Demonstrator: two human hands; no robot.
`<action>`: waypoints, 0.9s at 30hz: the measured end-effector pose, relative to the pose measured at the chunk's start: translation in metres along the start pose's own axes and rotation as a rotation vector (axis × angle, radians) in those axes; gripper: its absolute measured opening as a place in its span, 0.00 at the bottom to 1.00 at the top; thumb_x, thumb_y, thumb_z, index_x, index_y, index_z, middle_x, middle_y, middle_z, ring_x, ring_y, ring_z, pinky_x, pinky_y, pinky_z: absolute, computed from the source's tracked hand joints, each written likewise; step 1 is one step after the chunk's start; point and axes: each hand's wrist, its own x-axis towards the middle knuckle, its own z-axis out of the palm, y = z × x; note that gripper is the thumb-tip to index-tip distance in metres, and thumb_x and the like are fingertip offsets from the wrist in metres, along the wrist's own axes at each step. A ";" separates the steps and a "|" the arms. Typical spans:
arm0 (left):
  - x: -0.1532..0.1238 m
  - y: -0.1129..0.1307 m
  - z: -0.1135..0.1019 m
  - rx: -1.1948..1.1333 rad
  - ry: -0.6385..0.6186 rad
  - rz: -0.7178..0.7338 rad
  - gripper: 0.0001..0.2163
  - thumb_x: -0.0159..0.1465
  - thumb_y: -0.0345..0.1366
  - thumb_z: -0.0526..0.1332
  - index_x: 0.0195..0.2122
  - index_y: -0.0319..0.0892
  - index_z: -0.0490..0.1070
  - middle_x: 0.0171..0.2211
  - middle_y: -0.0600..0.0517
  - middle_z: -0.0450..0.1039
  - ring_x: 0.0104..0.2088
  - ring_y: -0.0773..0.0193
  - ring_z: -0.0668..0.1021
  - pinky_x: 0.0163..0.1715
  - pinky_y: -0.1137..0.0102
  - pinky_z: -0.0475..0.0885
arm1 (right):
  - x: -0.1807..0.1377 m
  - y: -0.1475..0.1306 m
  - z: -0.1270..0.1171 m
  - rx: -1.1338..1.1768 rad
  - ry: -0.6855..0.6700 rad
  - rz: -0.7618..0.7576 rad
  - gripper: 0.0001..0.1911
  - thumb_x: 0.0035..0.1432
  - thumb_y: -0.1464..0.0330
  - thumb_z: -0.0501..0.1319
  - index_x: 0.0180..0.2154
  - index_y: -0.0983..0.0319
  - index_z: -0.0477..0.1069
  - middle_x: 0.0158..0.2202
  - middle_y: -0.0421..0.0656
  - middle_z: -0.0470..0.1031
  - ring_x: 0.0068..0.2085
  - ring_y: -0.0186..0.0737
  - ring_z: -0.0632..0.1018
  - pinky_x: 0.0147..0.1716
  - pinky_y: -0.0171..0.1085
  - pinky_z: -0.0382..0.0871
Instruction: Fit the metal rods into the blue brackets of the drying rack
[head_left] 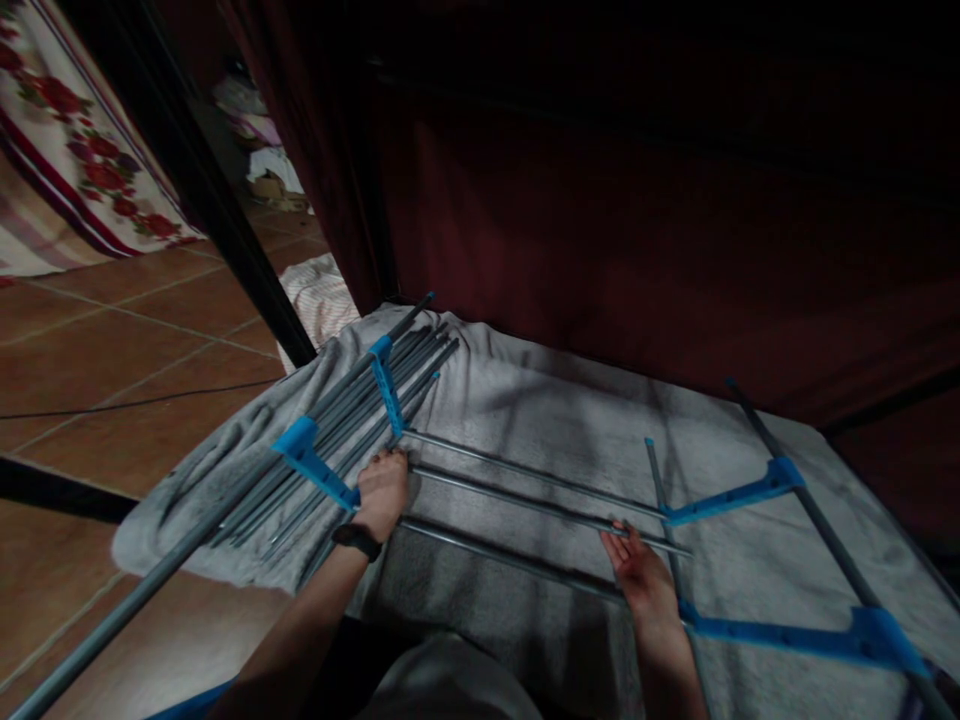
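My left hand (pixel 382 490) is curled closed over the left ends of the grey metal rods (pixel 525 475), next to a blue plastic bracket (pixel 315 462). My right hand (pixel 641 572) lies palm up with fingers stretched out, under and touching the middle rod near its right end. Three long rods run across between my hands on a grey towel (pixel 525 400). A bundle of more grey rods (pixel 352 425) with another blue bracket (pixel 386 385) lies at the left. At the right, a frame of grey tubes carries two blue brackets (pixel 739 495).
The towel lies on a brown tiled floor (pixel 135 340). A dark red cloth wall (pixel 675 230) stands right behind the towel. A black post (pixel 225 230) rises at the left, with a floral cloth (pixel 75 150) beyond it. A dark cable crosses the tiles.
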 end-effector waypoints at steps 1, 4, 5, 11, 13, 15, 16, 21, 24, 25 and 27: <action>0.001 0.000 -0.002 0.117 -0.028 0.024 0.11 0.64 0.25 0.59 0.25 0.44 0.68 0.31 0.41 0.70 0.48 0.38 0.81 0.46 0.54 0.77 | -0.001 0.000 0.000 0.006 0.001 -0.004 0.13 0.42 0.61 0.76 0.32 0.55 0.80 0.37 0.45 0.85 0.49 0.56 0.85 0.57 0.58 0.81; 0.004 -0.001 -0.005 0.380 -0.107 0.076 0.12 0.66 0.22 0.53 0.37 0.38 0.77 0.41 0.33 0.77 0.52 0.37 0.81 0.52 0.48 0.75 | -0.003 0.002 0.001 0.034 0.023 -0.010 0.12 0.44 0.60 0.75 0.33 0.56 0.81 0.39 0.45 0.85 0.53 0.56 0.85 0.66 0.64 0.73; 0.004 -0.001 -0.005 0.448 -0.126 0.096 0.15 0.67 0.22 0.51 0.42 0.36 0.78 0.44 0.31 0.78 0.53 0.36 0.80 0.54 0.46 0.75 | -0.003 0.002 0.001 0.041 0.029 -0.006 0.12 0.45 0.60 0.74 0.33 0.56 0.81 0.39 0.45 0.85 0.54 0.56 0.84 0.68 0.65 0.70; 0.001 0.001 0.001 0.806 -0.197 0.231 0.22 0.72 0.23 0.45 0.55 0.32 0.78 0.52 0.30 0.79 0.58 0.39 0.79 0.56 0.52 0.73 | 0.000 0.006 0.001 0.027 0.026 0.006 0.10 0.48 0.60 0.74 0.32 0.55 0.80 0.39 0.45 0.85 0.56 0.57 0.84 0.68 0.67 0.69; -0.001 0.001 -0.001 0.794 -0.198 0.221 0.21 0.71 0.23 0.46 0.53 0.34 0.78 0.51 0.32 0.79 0.57 0.40 0.80 0.54 0.54 0.74 | 0.002 0.008 -0.002 0.040 0.008 -0.004 0.11 0.47 0.60 0.74 0.33 0.55 0.80 0.39 0.45 0.85 0.55 0.56 0.84 0.68 0.67 0.70; -0.003 -0.001 -0.006 0.775 -0.207 0.218 0.19 0.70 0.22 0.48 0.50 0.35 0.79 0.49 0.33 0.79 0.55 0.42 0.81 0.52 0.56 0.75 | 0.003 0.011 -0.005 0.063 -0.012 -0.021 0.12 0.45 0.61 0.75 0.33 0.55 0.81 0.39 0.45 0.85 0.54 0.56 0.84 0.67 0.66 0.71; -0.004 -0.002 -0.008 0.749 -0.204 0.226 0.18 0.69 0.22 0.50 0.48 0.36 0.79 0.49 0.34 0.79 0.54 0.42 0.81 0.52 0.55 0.76 | 0.004 0.012 -0.006 0.070 -0.018 -0.025 0.12 0.44 0.62 0.75 0.33 0.55 0.81 0.39 0.45 0.85 0.54 0.55 0.84 0.67 0.66 0.70; -0.013 -0.004 -0.010 0.102 -0.071 0.153 0.15 0.60 0.20 0.60 0.44 0.42 0.77 0.46 0.42 0.80 0.52 0.46 0.82 0.59 0.56 0.75 | 0.004 0.012 -0.007 0.087 0.002 -0.018 0.13 0.42 0.62 0.75 0.33 0.55 0.81 0.40 0.44 0.85 0.49 0.52 0.85 0.69 0.65 0.69; -0.016 -0.001 -0.001 -0.507 0.009 -0.226 0.18 0.54 0.17 0.63 0.40 0.46 0.75 0.36 0.52 0.79 0.41 0.56 0.83 0.51 0.63 0.79 | 0.002 0.009 -0.003 0.097 0.019 -0.010 0.14 0.42 0.63 0.75 0.34 0.56 0.81 0.40 0.43 0.85 0.46 0.49 0.85 0.67 0.61 0.72; -0.017 0.001 0.002 -0.649 0.033 -0.344 0.18 0.54 0.16 0.64 0.40 0.46 0.74 0.33 0.55 0.78 0.36 0.59 0.83 0.48 0.66 0.80 | 0.001 0.007 -0.002 0.094 0.024 -0.005 0.14 0.42 0.63 0.75 0.34 0.56 0.81 0.40 0.42 0.85 0.46 0.48 0.85 0.65 0.59 0.74; -0.018 0.005 0.006 -0.809 0.052 -0.488 0.16 0.56 0.17 0.64 0.40 0.46 0.72 0.29 0.57 0.77 0.30 0.64 0.81 0.42 0.68 0.82 | 0.000 0.005 0.002 0.085 0.032 0.007 0.13 0.43 0.63 0.75 0.33 0.56 0.80 0.38 0.42 0.84 0.43 0.46 0.85 0.59 0.54 0.79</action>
